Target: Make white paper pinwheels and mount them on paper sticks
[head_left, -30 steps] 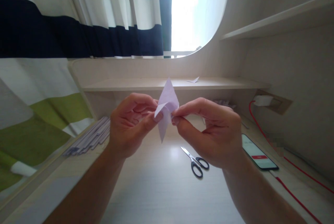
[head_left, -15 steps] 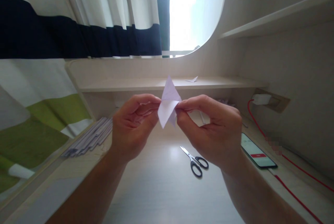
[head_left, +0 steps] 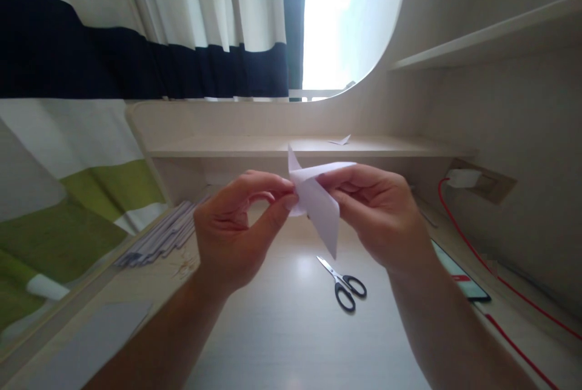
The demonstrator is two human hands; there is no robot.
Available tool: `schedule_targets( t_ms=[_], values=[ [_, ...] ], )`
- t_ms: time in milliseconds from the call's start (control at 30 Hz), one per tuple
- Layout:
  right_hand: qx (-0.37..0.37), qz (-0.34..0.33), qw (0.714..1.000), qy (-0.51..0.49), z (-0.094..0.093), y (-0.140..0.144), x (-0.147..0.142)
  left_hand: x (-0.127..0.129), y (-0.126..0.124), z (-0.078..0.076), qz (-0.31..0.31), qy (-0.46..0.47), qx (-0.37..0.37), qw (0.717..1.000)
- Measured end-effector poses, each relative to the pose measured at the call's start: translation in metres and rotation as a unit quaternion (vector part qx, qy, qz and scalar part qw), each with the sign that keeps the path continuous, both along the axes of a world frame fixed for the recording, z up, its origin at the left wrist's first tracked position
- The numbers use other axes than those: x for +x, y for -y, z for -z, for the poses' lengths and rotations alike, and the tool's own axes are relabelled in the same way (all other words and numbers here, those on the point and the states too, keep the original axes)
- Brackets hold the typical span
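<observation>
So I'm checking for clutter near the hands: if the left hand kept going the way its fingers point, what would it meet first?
The left hand points rightward, so it would first meet the folded paper it already pinches, then probably the right hand just beyond.

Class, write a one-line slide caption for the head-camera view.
Left hand and right hand pinch folded white paper above scissors.

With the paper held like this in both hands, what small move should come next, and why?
Probably pinch the crease flat: the left hand and right hand grip the folded paper in the air where its flaps meet, and one flap hangs loose.
</observation>
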State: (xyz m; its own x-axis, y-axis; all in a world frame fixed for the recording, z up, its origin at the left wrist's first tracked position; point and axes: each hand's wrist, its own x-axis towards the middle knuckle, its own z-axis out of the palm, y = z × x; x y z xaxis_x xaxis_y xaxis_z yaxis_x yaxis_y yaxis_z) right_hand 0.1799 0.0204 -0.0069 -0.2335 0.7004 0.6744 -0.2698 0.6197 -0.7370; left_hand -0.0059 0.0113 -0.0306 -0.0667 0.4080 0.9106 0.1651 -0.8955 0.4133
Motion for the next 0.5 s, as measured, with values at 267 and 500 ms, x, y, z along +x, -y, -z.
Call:
schedule_targets(
  t_ms=[267,500],
  values=[
    [-0.08,-0.102,0.991,-0.033,0.0082,-0.0096,0.0012,-0.0016,0.0043,-0.0032,0.015,-0.003,0.028,0.999],
    [-0.105,-0.097,0.989,-0.03,0.0069,-0.0083,-0.0005,-0.0008,0.0063,-0.0036,0.034,-0.004,0.019,0.999]
  ],
)
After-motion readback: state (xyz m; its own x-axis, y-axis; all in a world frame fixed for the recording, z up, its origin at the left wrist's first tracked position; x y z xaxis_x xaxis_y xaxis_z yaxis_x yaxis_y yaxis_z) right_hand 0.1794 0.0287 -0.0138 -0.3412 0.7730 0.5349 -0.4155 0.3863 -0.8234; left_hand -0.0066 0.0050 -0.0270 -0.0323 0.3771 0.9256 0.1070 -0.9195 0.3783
